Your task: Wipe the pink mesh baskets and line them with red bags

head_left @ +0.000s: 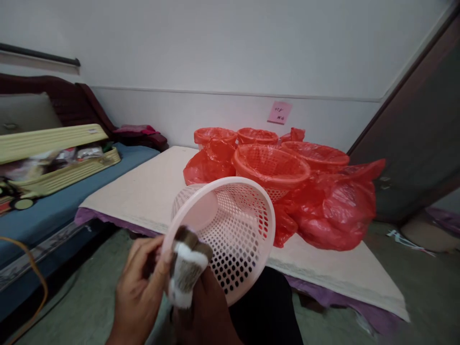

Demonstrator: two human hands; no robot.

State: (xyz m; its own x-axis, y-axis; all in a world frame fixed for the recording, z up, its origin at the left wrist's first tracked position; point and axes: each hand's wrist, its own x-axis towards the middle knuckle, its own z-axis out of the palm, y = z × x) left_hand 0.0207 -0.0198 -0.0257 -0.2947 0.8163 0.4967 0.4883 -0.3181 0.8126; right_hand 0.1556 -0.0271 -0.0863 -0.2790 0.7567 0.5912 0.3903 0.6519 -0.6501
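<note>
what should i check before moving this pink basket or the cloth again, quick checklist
1. Left hand on the pale pink perforated basket: ok, it grips the rim.
2. Right hand on the brown-and-white fuzzy cloth: ok, the cloth is bunched in it at the rim, though the fingers are mostly covered.
3. Basket upright: not ok, it is tilted with its mouth toward the camera.
4. Rim surface under the cloth: cannot tell, it is covered.
5. Hands clear of the red plastic bag on the right: ok, they are apart from it.
6. Basket's underside: cannot tell, it faces away.
</note>
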